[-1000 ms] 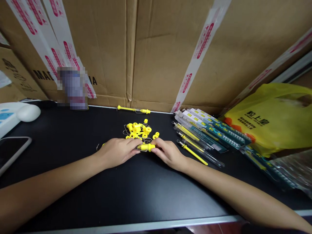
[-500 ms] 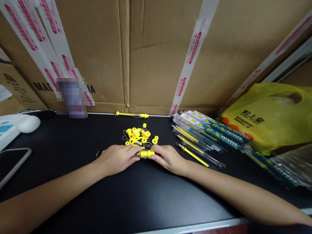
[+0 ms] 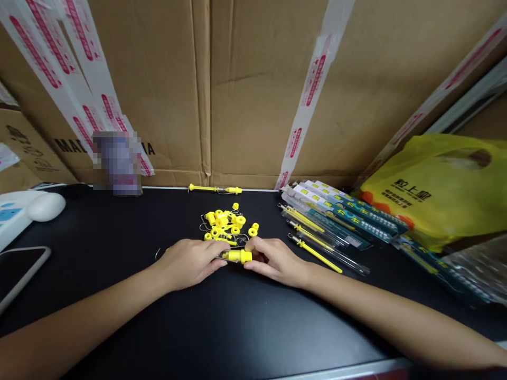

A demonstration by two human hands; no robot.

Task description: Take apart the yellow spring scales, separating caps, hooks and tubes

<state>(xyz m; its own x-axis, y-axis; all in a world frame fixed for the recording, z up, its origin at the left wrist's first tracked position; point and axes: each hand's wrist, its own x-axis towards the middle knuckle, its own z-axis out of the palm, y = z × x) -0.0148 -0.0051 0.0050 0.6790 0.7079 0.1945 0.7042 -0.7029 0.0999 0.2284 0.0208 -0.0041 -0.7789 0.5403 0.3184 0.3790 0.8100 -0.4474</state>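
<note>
My left hand point(image 3: 194, 262) pinches a yellow plastic spring-scale part point(image 3: 236, 256) near its wire end, just above the black tabletop. The part lies sideways, its wide yellow cap pointing right. My right hand point(image 3: 279, 260) has its forefinger above and thumb below that cap, with a gap showing behind it. My left fingers partly hide the wire. Just beyond both hands lies a loose heap of yellow plastic pieces point(image 3: 222, 219) with wire hooks. A few small yellow rings point(image 3: 252, 231) sit at its right side.
A yellow rod assembly point(image 3: 215, 189) lies along the back edge. To the right are hooked yellow rods point(image 3: 317, 255), clear tubes point(image 3: 340, 259), printed boxes point(image 3: 348, 211) and a yellow bag point(image 3: 439, 195). A phone point(image 3: 19, 274) and power strip point(image 3: 11, 214) are at left.
My right thumb and forefinger have spread wider around the cap, and more of the cap shows. The part stays in my left hand. The view has shifted slightly.
</note>
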